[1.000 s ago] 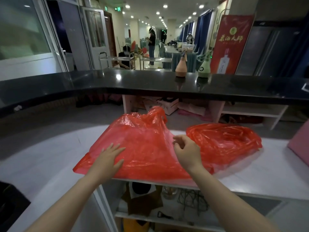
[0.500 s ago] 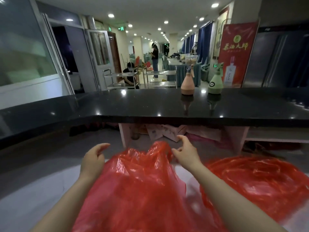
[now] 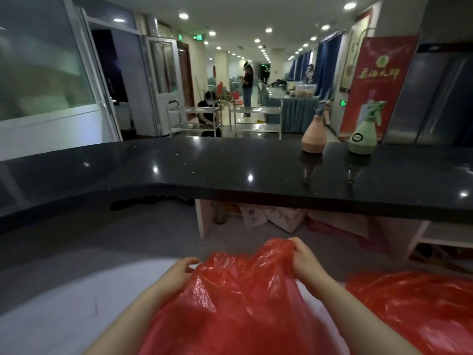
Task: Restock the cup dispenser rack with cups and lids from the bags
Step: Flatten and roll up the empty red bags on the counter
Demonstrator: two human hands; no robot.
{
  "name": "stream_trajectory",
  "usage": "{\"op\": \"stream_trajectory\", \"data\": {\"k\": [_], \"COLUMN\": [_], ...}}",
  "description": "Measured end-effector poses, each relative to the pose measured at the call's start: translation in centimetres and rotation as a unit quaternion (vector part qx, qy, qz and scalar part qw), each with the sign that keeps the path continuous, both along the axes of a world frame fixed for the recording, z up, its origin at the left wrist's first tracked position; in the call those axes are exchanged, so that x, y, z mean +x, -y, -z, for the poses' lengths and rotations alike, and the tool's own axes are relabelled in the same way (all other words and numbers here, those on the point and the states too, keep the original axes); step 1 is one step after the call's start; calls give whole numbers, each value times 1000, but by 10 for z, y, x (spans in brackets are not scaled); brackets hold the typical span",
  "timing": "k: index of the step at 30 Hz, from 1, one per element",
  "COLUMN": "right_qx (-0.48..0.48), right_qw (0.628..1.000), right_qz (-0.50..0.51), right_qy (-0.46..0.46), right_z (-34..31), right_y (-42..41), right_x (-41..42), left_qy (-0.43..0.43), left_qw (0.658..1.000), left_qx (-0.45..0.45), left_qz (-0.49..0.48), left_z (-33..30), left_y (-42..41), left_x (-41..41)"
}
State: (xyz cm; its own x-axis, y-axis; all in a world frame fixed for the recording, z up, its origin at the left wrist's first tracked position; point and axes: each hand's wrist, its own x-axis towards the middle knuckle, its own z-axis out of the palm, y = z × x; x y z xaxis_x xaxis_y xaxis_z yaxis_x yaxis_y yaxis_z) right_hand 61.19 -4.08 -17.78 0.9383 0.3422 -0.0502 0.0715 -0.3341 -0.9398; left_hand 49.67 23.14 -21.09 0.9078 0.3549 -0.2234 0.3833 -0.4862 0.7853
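Note:
A red plastic bag (image 3: 238, 298) lies on the white counter (image 3: 64, 303) right in front of me. My right hand (image 3: 304, 262) pinches the bag's bunched top at its far end. My left hand (image 3: 183, 271) holds the bag's left upper edge with curled fingers. A second red bag (image 3: 414, 303) lies to the right on the same counter. What the bags contain is hidden. No cup dispenser rack, cups or lids show in this view.
A black glossy bar counter (image 3: 230, 175) runs across beyond the white one, with a pink spray bottle (image 3: 314, 134) and a green spray bottle (image 3: 363, 137) on it. Cardboard boxes (image 3: 271, 216) sit under it. People stand far down the hall.
The view has tilted up. Both hands moved from lying on the bag to its far top edge and took hold of the plastic there.

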Motion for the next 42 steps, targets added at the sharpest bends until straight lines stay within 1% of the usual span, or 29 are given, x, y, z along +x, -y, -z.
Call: {"op": "stream_trajectory", "data": {"k": [3, 6, 8, 10, 12, 15, 17, 19, 20, 22, 23, 25, 27, 31, 32, 35, 38, 40, 42], "right_qx": [104, 165, 201, 236, 246, 223, 219, 147, 115, 86, 54, -42, -96, -149, -150, -82, -24, 15, 73], "right_qw": [989, 968, 945, 927, 924, 936, 942, 962, 965, 958, 951, 937, 929, 922, 928, 951, 948, 946, 947], "right_qz": [50, 132, 186, 208, 205, 196, 206, 219, 232, 273, 302, 346, 351, 344, 327, 284, 305, 317, 311], "right_qy": [-92, -132, -177, -206, -209, -191, -152, -76, -41, -28, -20, 29, 66, 97, 101, 89, 86, 68, 33], "right_z": [-1, -9, -15, -19, -17, -14, -18, -20, -21, -19, -18, -19, -22, -25, -25, -22, -18, -18, -15], "right_y": [10, 16, 19, 21, 24, 30, 32, 37, 41, 51, 57, 68, 75, 78, 77, 72, 72, 73, 75], "right_x": [-14, -25, -30, -37, -44, -49, -50, -50, -49, -44, -41, -35, -28, -14, -11, -7, -3, -2, 0], "left_qy": [9, -34, -55, -70, -62, -38, -26, -4, 10, 35, 46, 65, 72, 68, 69, 84, 97, 107, 115], "left_qw": [999, 996, 995, 995, 996, 996, 996, 996, 995, 987, 982, 975, 971, 967, 965, 960, 954, 949, 948], "left_qx": [-34, -56, -55, -53, -48, -78, -80, -78, -87, -115, -121, -120, -112, -110, -110, -91, -50, -28, 12], "left_qz": [35, 67, 57, 48, 41, 20, -1, -33, -53, -105, -134, -178, -197, -219, -229, -253, -280, -297, -298], "left_z": [0, -4, 1, 3, 9, 16, 16, 14, 13, 9, 7, 1, -4, -12, -14, -19, -21, -22, -25], "left_y": [6, 11, 15, 20, 23, 27, 24, 12, 4, -18, -30, -53, -73, -101, -106, -117, -122, -124, -125], "left_x": [1, -1, -2, -5, -6, -5, -3, -4, -4, -3, -4, -4, -6, -11, -13, -16, -19, -21, -21]}}
